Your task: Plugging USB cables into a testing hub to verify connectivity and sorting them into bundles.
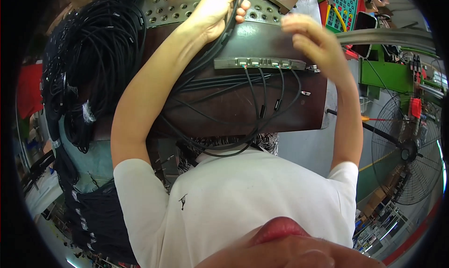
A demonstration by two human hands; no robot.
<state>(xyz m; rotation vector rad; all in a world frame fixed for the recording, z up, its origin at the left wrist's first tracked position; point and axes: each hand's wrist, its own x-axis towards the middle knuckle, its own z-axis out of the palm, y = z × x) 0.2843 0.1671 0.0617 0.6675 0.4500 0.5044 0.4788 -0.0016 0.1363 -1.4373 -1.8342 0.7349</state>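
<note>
My left hand [216,9] reaches over a perforated metal plate [168,8] and is closed around a bunch of thin black cables [220,38] that run back toward me. A grey metal fixture strip [259,63] lies on the brown worktop [224,104], and several black cables [262,95] are plugged into its sockets and loop down toward my chest. My right hand [314,39] hovers just above the strip's right end with its fingers loosely bent. It is slightly blurred and I see nothing in it.
A big tangle of black cables [93,52] hangs at the left of the bench. At the right stand a green machine frame [388,73], a keypad panel [343,8] and a floor fan [409,151]. A small connector [305,93] lies on the worktop.
</note>
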